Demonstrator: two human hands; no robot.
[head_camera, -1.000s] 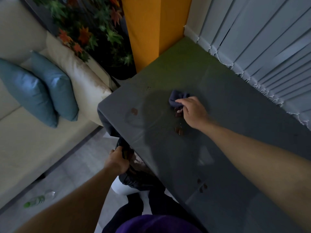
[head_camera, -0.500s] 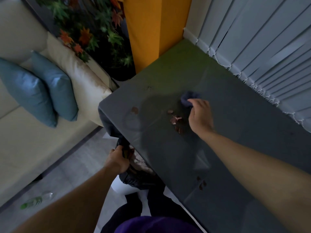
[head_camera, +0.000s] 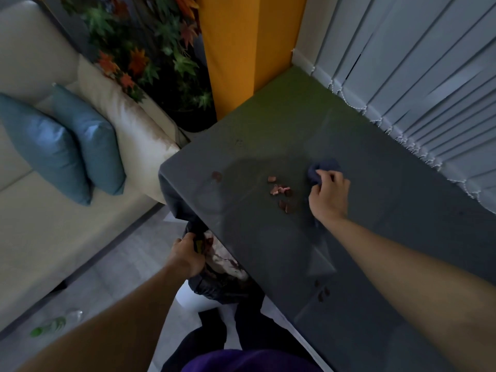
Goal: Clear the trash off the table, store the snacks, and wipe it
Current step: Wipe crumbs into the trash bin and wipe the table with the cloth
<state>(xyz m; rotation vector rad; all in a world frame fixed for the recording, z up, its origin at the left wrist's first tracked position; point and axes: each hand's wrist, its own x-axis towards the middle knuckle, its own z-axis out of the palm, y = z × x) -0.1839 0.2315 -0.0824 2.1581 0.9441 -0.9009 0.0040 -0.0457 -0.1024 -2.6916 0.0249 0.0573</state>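
Gripping cloth [head_camera: 321, 169], right hand [head_camera: 328, 197] on table [head_camera: 268, 130], shifted rightward from a second ago, uncovering crumbs [head_camera: 280, 189]; left hand [head_camera: 186, 255] clutching bag [head_camera: 214, 285] rim.

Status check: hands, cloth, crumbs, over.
Right hand grips cloth on table. Left hand holds trash bag at table edge. Crumbs loose between cloth and bag.

blue cloth [head_camera: 325, 166] mostly hidden under right grip [head_camera: 328, 197], trash bag [head_camera: 221, 287] half under table [head_camera: 268, 251] edge, floor bottle [head_camera: 52, 324] blurred
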